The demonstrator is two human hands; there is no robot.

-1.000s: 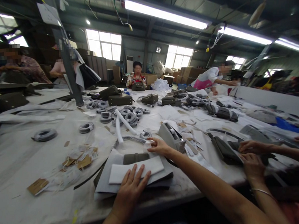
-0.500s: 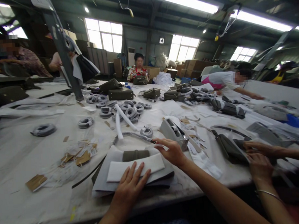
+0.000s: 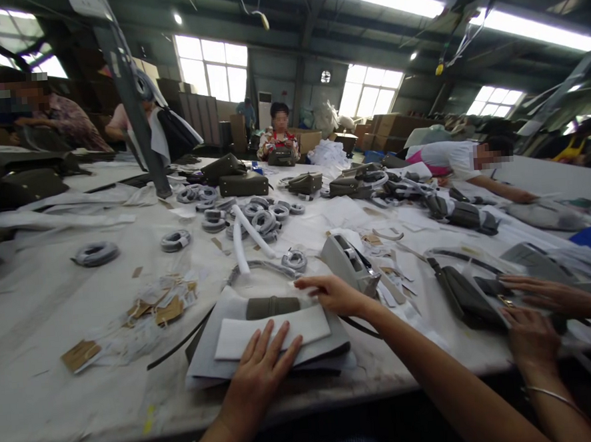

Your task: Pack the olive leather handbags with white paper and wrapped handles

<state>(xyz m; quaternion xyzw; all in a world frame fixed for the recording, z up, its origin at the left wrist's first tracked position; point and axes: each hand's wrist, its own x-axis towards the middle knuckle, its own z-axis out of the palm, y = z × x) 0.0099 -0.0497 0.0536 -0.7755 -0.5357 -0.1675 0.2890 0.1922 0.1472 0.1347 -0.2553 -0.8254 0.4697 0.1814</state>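
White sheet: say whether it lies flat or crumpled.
Flat. The white sheet lies smooth across the grey bundle, the left hand pressing its near edge, the right hand by its far corner.

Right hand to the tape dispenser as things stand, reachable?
Probably yes. The right hand rests at the far edge of the wrapped bag, and the tape dispenser stands right beside it, nothing between them. The left hand lies flat on the white sheet.

The counter [image 3: 55, 309] wears a matt, off-white cloth, creased and faintly soiled. The white sheet [image 3: 272, 332] looks like soft foam wrap over a smooth, matt olive leather-like bag [image 3: 272, 307]. The tape dispenser [image 3: 348, 263] is dull grey plastic; the tags [image 3: 161, 312] are brown card in glossy clear film.
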